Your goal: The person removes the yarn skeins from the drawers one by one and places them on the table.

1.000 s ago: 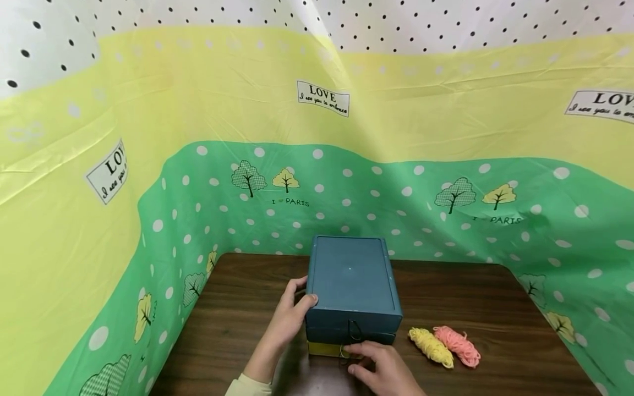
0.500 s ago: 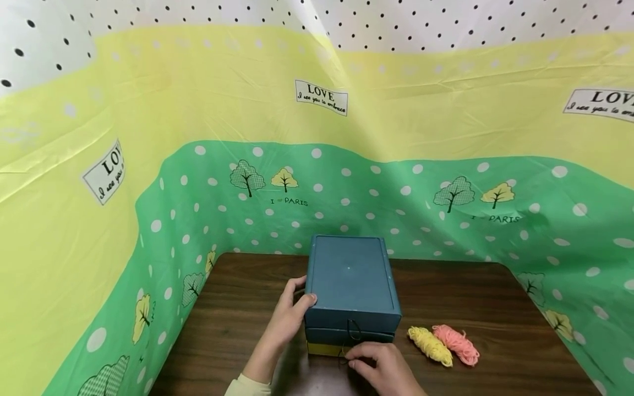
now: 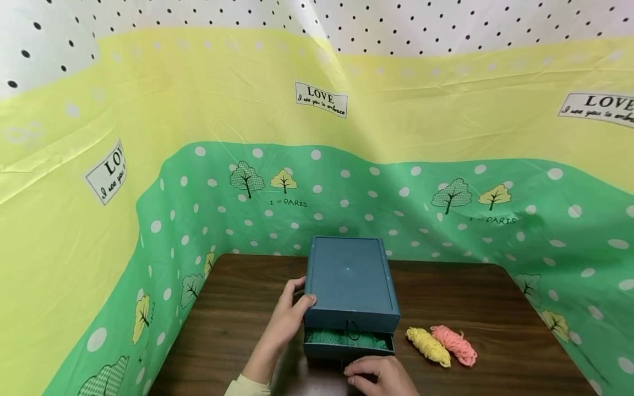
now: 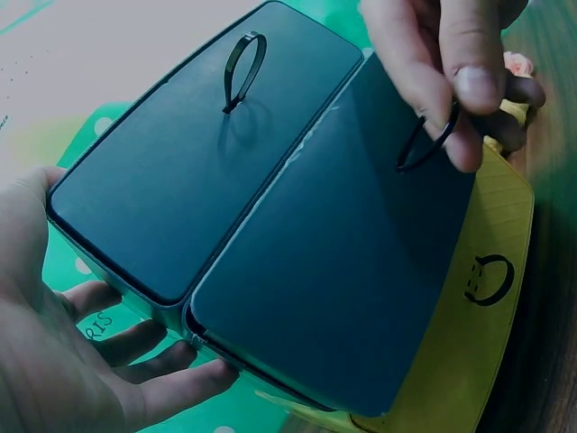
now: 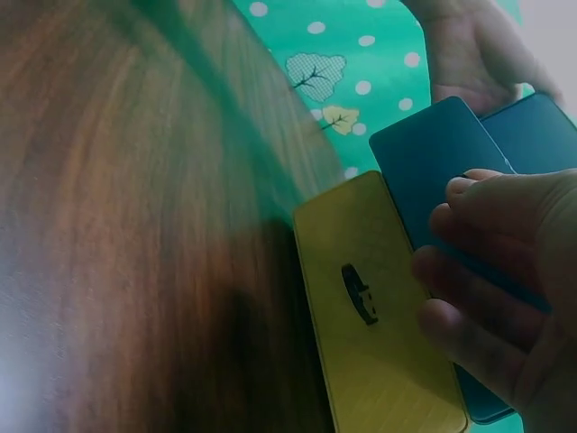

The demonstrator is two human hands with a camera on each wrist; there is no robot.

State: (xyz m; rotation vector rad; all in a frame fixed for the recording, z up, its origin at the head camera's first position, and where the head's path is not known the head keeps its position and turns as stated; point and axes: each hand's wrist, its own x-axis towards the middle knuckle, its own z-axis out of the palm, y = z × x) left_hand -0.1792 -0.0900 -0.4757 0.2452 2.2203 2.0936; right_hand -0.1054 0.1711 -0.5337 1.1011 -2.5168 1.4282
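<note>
A blue drawer box stands on the table with drawers stacked one above another. My left hand rests on its left side, thumb at the top edge, fingers spread along the side wall. My right hand is in front, finger and thumb pinching the black loop pull of the middle blue drawer. This drawer is pulled partway out, showing green yarn inside. The top drawer, with its own black loop, is closed. Below is a yellow drawer, also closed, with a black loop.
Right of the box, a yellow yarn bundle and a pink yarn bundle lie side by side on the dark wooden table. A patterned green and yellow curtain hangs behind and at the sides.
The middle drawer has slid out toward me, and the green yarn in it has come into view. My right hand has moved nearer with the loop. The left hand has stayed put.
</note>
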